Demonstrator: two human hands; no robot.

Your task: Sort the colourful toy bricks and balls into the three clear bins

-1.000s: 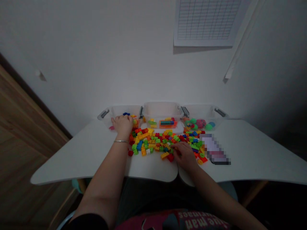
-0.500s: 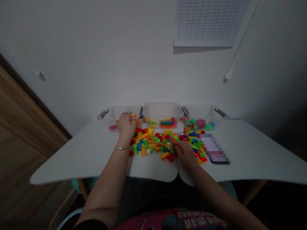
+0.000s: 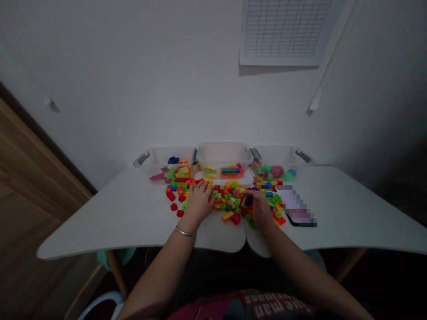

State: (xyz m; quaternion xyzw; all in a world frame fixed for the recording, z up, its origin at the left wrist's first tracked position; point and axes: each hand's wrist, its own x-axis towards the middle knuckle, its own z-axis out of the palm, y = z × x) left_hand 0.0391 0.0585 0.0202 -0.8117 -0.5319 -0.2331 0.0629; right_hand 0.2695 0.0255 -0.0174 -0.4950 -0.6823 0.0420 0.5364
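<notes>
Many colourful toy building bricks (image 3: 230,195) lie in a loose pile across the white table. My left hand (image 3: 200,202) rests over the left part of the pile, fingers spread and touching bricks, with nothing visibly held. At the pile's right side is my right hand (image 3: 262,210), its fingers curved and apart from the thumb. A dark blue brick (image 3: 248,201) lies beside those fingers; no grip on it shows. My right palm and the bricks under both hands are partly hidden.
Along the wall stand a left clear bin (image 3: 156,155) with toy pieces, a middle clear bin (image 3: 225,150) and a right clear bin (image 3: 278,155) with balls. A blurred phone (image 3: 296,206) lies right of the pile. The white table (image 3: 100,222) has a front edge near me.
My left hand has come from the left bin back and rightward onto the bricks. My right hand stays at the pile, its fingers now further apart from the thumb.
</notes>
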